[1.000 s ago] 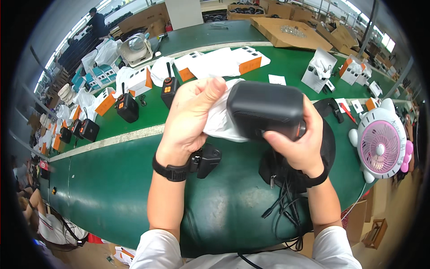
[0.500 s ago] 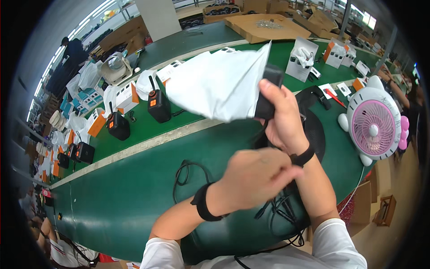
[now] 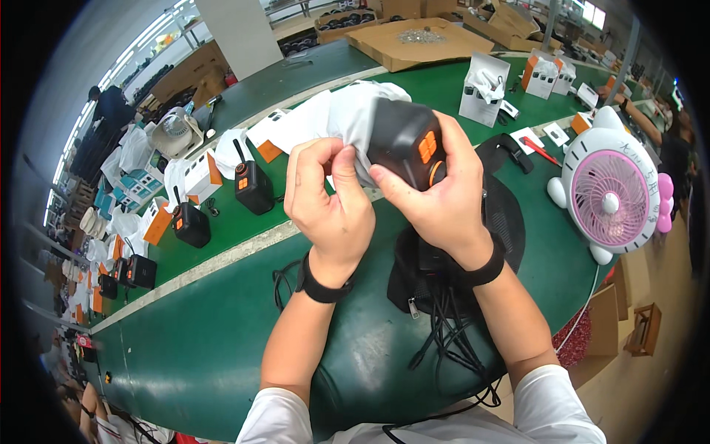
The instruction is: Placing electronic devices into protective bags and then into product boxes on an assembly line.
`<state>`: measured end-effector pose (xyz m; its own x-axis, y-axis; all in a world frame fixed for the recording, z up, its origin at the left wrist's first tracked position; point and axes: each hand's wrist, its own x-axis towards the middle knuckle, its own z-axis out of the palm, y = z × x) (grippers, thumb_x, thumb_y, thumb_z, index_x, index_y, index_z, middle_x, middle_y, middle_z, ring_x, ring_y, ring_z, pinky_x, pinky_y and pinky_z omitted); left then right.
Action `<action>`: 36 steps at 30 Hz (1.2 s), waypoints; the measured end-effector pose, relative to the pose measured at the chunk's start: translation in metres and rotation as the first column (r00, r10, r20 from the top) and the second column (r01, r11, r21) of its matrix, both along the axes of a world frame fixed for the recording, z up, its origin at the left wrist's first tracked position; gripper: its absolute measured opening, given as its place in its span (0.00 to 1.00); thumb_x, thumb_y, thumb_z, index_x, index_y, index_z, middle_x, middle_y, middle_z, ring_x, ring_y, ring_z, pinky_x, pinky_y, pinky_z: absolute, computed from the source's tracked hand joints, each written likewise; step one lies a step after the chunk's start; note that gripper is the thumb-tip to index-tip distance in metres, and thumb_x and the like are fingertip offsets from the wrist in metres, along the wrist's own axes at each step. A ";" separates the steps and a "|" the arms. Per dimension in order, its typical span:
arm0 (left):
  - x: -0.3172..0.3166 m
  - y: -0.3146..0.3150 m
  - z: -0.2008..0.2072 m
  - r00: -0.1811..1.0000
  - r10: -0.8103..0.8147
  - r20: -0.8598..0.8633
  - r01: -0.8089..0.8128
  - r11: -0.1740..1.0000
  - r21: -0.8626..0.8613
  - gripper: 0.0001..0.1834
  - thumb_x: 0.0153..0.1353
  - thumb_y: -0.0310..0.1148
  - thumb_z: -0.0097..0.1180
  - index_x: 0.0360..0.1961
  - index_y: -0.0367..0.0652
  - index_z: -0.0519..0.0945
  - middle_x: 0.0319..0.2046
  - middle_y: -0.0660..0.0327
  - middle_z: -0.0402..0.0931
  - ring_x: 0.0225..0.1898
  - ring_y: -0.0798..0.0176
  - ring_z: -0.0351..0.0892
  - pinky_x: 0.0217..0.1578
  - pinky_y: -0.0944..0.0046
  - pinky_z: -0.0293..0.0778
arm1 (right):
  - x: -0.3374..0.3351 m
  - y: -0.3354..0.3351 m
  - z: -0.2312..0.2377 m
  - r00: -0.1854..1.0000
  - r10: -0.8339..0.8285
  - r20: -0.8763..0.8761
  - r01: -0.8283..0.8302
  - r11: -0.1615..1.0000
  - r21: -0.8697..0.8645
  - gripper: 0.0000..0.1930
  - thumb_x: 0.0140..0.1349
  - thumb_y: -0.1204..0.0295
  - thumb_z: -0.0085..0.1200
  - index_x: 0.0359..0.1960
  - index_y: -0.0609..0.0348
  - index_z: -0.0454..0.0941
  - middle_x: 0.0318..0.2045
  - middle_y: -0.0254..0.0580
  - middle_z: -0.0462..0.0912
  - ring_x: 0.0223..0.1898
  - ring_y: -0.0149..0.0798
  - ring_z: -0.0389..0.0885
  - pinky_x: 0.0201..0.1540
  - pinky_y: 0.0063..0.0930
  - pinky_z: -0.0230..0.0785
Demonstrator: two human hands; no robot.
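A black boxy device [image 3: 403, 133] with a cluster of orange buttons and an orange-ringed knob is partly inside a white bag [image 3: 314, 122]. My right hand [image 3: 455, 196] grips the device by its knob end, thumb below and fingers around the far side. At the bag's mouth, my left hand [image 3: 331, 203] pinches the white material between thumb and fingertips. The bag hides the device's other end. Under my right forearm lie a black mesh pouch [image 3: 510, 214] with a zip and a bundle of black cables [image 3: 451, 325].
Similar black devices with antennas [image 3: 254, 186] stand along the green belt to the left, among white-and-orange boxes [image 3: 201, 179]. A pink-and-white fan [image 3: 610, 189] stands at right, near a red pen [image 3: 540, 150]. An open white box [image 3: 484, 89] and a cardboard tray [image 3: 384, 48] are farther back.
My left hand has moved from beside my right wrist up to the bag's mouth and pinched it. The device has turned, showing its orange buttons, and more of it is outside the bag.
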<state>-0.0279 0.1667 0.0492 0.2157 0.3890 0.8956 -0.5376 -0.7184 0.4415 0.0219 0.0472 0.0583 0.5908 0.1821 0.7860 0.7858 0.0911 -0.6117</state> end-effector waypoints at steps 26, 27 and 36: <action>0.155 -0.031 0.053 0.397 -0.215 -0.892 0.541 0.840 0.038 0.12 0.64 0.33 0.50 0.41 0.35 0.78 0.29 0.64 0.78 0.27 0.71 0.73 0.29 0.71 0.67 | 0.095 -0.101 0.009 0.994 -0.056 -0.098 0.111 0.652 0.750 0.33 0.47 0.70 0.62 0.54 0.70 0.63 0.46 0.53 0.73 0.50 0.49 0.72 0.56 0.35 0.62; 0.210 -0.009 0.042 0.507 -0.130 -0.852 0.585 0.777 0.230 0.14 0.64 0.34 0.51 0.42 0.34 0.78 0.31 0.60 0.79 0.31 0.69 0.74 0.34 0.70 0.70 | 0.098 -0.069 0.019 0.996 0.059 -0.063 0.010 0.649 0.761 0.33 0.47 0.70 0.62 0.54 0.70 0.63 0.46 0.53 0.73 0.50 0.49 0.72 0.56 0.35 0.62; 0.376 0.040 -0.054 0.096 0.508 -0.856 0.244 0.821 0.515 0.43 0.50 0.73 0.45 0.66 0.68 0.61 0.68 0.57 0.53 0.69 0.35 0.44 0.64 0.36 0.45 | 0.083 -0.155 -0.009 0.923 0.385 0.022 -0.312 0.713 0.627 0.34 0.47 0.70 0.63 0.55 0.69 0.63 0.46 0.51 0.73 0.51 0.46 0.71 0.57 0.34 0.61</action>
